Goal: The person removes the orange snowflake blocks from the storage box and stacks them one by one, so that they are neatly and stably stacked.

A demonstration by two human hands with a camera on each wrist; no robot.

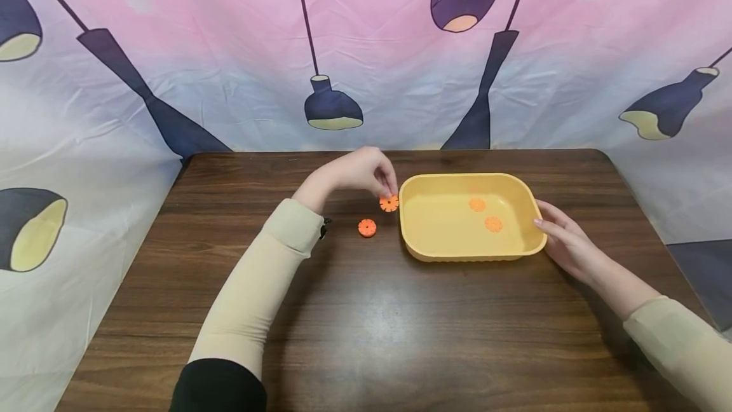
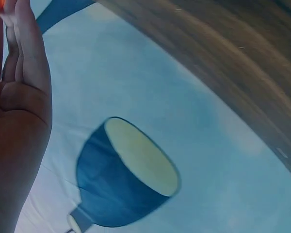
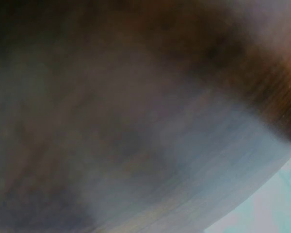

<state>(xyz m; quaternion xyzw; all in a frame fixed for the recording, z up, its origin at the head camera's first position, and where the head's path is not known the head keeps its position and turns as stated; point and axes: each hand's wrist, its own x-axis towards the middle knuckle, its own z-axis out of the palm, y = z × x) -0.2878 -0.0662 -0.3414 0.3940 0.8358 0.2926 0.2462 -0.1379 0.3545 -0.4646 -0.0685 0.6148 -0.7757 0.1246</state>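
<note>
My left hand (image 1: 366,171) pinches an orange, notched, flower-shaped disc (image 1: 389,203) just outside the left rim of a yellow plastic tub (image 1: 457,253). A second orange notched disc (image 1: 367,228) lies on the table, below and left of the held one. Two paler orange discs (image 1: 494,225) show inside the tub, toward its right side. At the tub's right end my right hand (image 1: 566,243) grips the wall, thumb at the rim and fingers outside. In the left wrist view the palm (image 2: 19,111) fills the left edge, with the fingertips cut off at the top.
Everything stands on a dark brown wooden table (image 1: 354,336). Behind it hangs a pastel cloth (image 1: 246,30) printed with dark lamps, meeting the table's back edge. The right wrist view is a blur of brown tabletop (image 3: 136,121) with pale cloth in the corner.
</note>
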